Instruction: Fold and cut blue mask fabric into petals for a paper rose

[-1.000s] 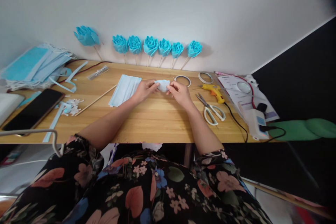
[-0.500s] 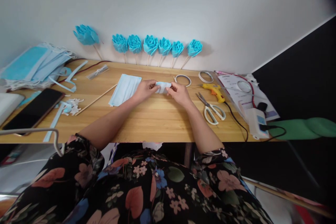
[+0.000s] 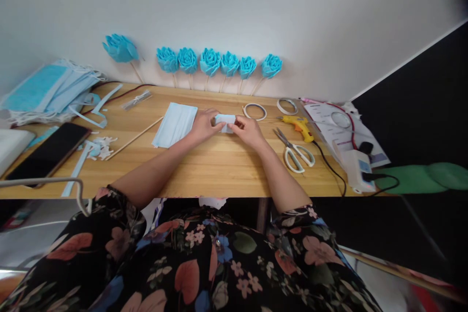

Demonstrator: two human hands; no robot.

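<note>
A small pale blue piece of mask fabric [image 3: 225, 119] is held between my two hands above the middle of the table. My left hand [image 3: 205, 125] pinches its left end, and my right hand [image 3: 249, 130] grips the right end, thumb on the near side. Beside my left hand lies a flat pleated face mask [image 3: 175, 124], partly covered by that hand. A thin wooden stick [image 3: 134, 138] rests further left. Just beyond my right hand is a roll of tape [image 3: 255, 111], with white-handled scissors [image 3: 294, 150] to its right, blades partly spread.
Several blue fabric roses [image 3: 210, 62] on sticks lean against the wall. A yellow glue gun [image 3: 298, 126] and a power strip [image 3: 358, 170] are on the right. On the left are stacked masks [image 3: 40, 90], a phone [image 3: 49, 152] and cut scraps [image 3: 98, 148].
The fabric piece in my fingers has gone from a rounded, cupped shape to a straighter strip with a folded upper edge. Both thumbs have shifted onto its near side.
</note>
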